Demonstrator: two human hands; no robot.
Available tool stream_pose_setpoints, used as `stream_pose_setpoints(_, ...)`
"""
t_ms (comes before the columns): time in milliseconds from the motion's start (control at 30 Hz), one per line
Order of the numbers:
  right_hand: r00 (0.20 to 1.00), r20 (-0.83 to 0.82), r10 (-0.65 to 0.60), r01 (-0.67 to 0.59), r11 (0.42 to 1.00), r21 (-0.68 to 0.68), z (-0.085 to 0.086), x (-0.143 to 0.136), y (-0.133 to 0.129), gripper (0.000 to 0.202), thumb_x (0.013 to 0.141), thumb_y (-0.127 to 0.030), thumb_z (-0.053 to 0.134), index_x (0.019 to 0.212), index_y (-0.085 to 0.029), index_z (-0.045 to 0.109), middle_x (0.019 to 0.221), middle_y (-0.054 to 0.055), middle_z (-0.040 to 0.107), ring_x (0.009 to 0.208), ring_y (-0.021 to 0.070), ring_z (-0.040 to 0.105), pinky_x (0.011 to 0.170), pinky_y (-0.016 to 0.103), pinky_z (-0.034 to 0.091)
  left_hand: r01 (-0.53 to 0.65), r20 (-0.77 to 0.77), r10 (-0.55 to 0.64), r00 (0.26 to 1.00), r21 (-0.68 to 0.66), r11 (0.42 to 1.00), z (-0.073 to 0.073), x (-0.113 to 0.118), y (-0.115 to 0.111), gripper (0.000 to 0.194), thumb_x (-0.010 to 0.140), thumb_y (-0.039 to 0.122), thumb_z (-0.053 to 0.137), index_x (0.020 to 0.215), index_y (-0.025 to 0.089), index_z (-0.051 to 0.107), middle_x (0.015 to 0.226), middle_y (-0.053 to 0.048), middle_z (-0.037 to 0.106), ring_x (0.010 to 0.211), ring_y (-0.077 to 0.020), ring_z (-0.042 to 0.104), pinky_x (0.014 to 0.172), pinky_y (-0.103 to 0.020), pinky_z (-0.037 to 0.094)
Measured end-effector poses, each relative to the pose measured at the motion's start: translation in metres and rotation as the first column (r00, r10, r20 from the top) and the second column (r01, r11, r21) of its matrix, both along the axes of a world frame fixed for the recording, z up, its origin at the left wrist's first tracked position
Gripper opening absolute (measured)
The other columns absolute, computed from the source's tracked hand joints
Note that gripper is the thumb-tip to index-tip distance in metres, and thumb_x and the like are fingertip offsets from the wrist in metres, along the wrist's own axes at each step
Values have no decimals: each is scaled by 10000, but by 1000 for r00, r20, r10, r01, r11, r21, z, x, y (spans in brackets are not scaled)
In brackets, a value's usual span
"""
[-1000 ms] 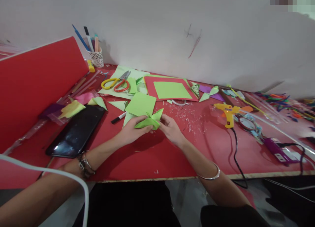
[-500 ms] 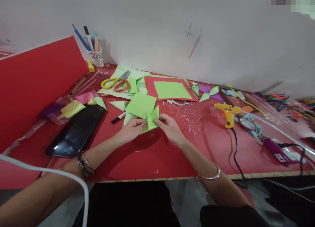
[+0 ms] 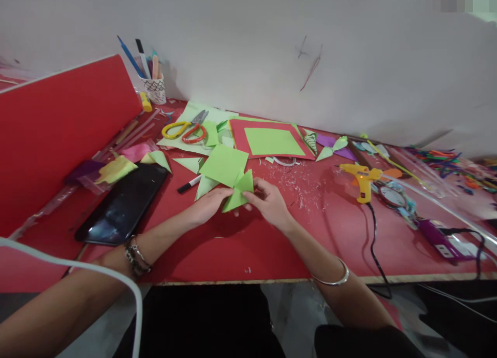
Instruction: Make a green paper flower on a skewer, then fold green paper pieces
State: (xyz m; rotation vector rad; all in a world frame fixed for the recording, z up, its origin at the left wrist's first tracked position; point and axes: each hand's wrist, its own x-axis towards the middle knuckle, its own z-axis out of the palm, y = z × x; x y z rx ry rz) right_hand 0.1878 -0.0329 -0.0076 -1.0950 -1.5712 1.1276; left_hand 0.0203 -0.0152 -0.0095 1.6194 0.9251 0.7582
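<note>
A small folded piece of green paper (image 3: 239, 192) is held between my two hands, just above the red table near its middle. My right hand (image 3: 268, 202) pinches its right side, with the thumb on the front. Against its left edge lies my left hand (image 3: 213, 203), closed on the paper, its fingertips partly hidden behind it. A flat green paper square (image 3: 224, 164) lies just beyond my hands, over a paler green piece (image 3: 205, 186). Left of these is a black-capped white marker (image 3: 189, 185).
Scissors (image 3: 184, 132) lie on pale green sheets at the back. A black phone (image 3: 122, 205) rests at left, below a cup of pens (image 3: 154, 90). On the right are a yellow glue gun (image 3: 363, 182) with its cord and a purple power strip (image 3: 440, 239). A white cable (image 3: 97, 270) crosses my left forearm.
The folded paper has turned and now shows a pointed, triangular face. My left fingers have straightened and slid behind its edge. The view has shifted slightly.
</note>
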Motion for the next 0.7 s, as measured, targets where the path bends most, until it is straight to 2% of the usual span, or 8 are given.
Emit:
stream_pose_setpoints(67,997,74,-36,30,997,74,1,1,0,127,758,-312,549,782,-188,536,742,1,536,620,97,519,616,249,443,160,72,-152,986,-114,981,2,2,-1,418,853,362,292,757,151,639,707,-63,666,645,-144,589,669,-264,464)
stream_pose_setpoints(100,993,107,-55,43,993,113,2,1,0,122,754,-308,554,770,-187,539,759,7,541,666,107,526,637,250,442,213,87,-202,975,-146,966,5,3,-2,375,848,367,328,804,147,628,745,-66,667,645,-137,585,669,-260,462)
stream_pose_setpoints(167,986,146,-84,59,984,168,3,1,0,118,746,-301,564,749,-185,542,779,15,543,716,118,527,657,251,442,241,54,-235,970,-151,959,9,4,-3,275,814,360,428,841,147,599,774,-54,658,627,-118,569,642,-241,455)
stream_pose_setpoints(233,982,159,-101,70,980,189,3,2,0,118,743,-299,566,740,-182,543,762,13,539,703,116,524,654,251,442,239,-1,-241,970,-141,961,12,4,-5,240,800,358,460,782,148,576,719,-28,636,576,-95,539,586,-213,434)
stream_pose_setpoints(300,981,162,-109,78,979,188,2,1,0,121,739,-298,569,739,-179,545,746,13,544,692,118,525,659,257,442,218,-60,-228,972,-138,966,12,3,-5,295,817,380,422,680,147,541,618,0,587,491,-73,483,504,-189,387)
stream_pose_setpoints(400,990,116,-78,63,990,127,0,0,0,150,725,-318,583,756,-176,546,725,15,563,664,118,533,642,262,447,188,-134,-200,971,-100,977,12,3,-5,372,823,412,390,572,152,475,497,36,476,415,-60,378,434,-183,302)
stream_pose_setpoints(533,999,-31,-26,26,1000,-10,0,-1,2,213,693,-370,608,764,-183,533,612,-26,545,495,80,497,503,229,431,140,-116,-139,983,-1,990,10,3,-4,340,810,424,406,601,158,439,519,46,413,478,-74,371,481,-195,312)
stream_pose_setpoints(700,989,-145,-9,-5,995,-102,1,0,4,243,670,-392,621,702,-184,500,550,-56,533,387,51,466,413,201,396,117,-93,-119,989,-22,993,8,2,-2,325,818,436,382,654,159,433,532,54,362,473,-72,324,467,-198,296)
